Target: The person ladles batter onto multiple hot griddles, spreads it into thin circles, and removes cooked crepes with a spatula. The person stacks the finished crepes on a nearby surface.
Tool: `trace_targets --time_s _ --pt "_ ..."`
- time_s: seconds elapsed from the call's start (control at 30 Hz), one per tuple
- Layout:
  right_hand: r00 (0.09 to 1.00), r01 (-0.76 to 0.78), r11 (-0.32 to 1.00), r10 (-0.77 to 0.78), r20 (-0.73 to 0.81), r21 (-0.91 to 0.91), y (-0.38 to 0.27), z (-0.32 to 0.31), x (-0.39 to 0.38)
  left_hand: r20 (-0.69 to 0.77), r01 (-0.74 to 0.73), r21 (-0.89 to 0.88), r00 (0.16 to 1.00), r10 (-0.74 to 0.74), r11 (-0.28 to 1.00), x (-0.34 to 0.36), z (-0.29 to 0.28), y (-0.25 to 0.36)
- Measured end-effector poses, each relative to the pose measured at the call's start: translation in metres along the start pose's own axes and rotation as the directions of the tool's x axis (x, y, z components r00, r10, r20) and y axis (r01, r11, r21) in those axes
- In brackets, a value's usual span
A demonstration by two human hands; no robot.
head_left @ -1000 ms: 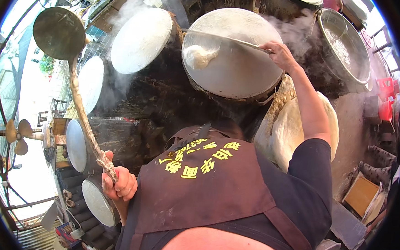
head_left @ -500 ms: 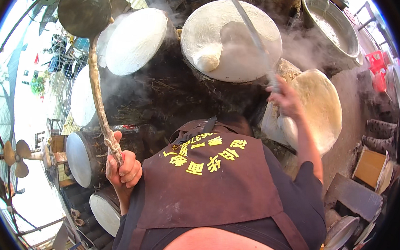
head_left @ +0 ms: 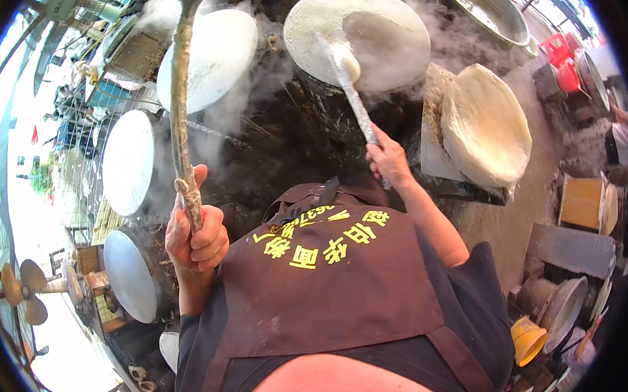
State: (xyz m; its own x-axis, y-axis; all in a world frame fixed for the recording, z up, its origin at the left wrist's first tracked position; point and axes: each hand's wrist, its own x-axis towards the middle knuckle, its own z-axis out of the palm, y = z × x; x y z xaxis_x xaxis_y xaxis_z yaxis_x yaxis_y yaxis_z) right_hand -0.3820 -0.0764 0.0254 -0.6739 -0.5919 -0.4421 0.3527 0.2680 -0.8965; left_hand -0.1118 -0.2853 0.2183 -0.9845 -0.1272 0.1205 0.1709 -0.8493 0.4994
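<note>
My left hand (head_left: 200, 236) is closed round the wooden handle of a long ladle (head_left: 182, 102), held upright with its dark round bowl cut off by the top edge. In my right hand (head_left: 390, 156) is a long, flat, whitish stick (head_left: 355, 105), slanting away to the far left. Its far end lies over a steaming round white surface (head_left: 306, 34), against a small pale rolled lump (head_left: 349, 70). Right of that lump the surface shows a smooth greyer patch. To the right, a thick pale stack of round, soft sheets (head_left: 487, 127) rests on a board (head_left: 437, 124).
More round white tops stand at left, one steaming (head_left: 214, 60), others nearer (head_left: 129, 163) and greyer (head_left: 129, 274). A large metal basin (head_left: 490, 16) sits far right. Rightward are red plastic stools (head_left: 563, 64), a yellow bucket (head_left: 527, 340) and a fan (head_left: 26, 290) at left.
My right hand has swung left with the stick, whose far end now touches near the rolled lump. The ladle has risen, its bowl moving up and right. The whole view has shifted slightly.
</note>
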Motion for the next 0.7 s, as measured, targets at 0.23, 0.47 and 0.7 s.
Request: trace_targets --time_s 0.23,0.47,0.7 --pt "0.990 0.059 0.997 -0.065 -0.123 -0.053 0.003 -0.062 -0.026 0.068 0.090 -0.109 0.994 -0.083 0.990 0.003 -0.018 -0.001" --pt "0.886 0.392 0.792 -0.463 -0.042 -0.468 0.012 -0.025 -0.017 0.051 0.110 -0.124 0.993 -0.105 0.986 0.015 -0.003 -0.015" --pt "0.977 0.102 0.900 -0.172 -0.130 -0.424 0.001 -0.108 -0.017 -0.049 0.038 -0.099 0.998 -0.043 0.994 0.026 0.021 -0.039"
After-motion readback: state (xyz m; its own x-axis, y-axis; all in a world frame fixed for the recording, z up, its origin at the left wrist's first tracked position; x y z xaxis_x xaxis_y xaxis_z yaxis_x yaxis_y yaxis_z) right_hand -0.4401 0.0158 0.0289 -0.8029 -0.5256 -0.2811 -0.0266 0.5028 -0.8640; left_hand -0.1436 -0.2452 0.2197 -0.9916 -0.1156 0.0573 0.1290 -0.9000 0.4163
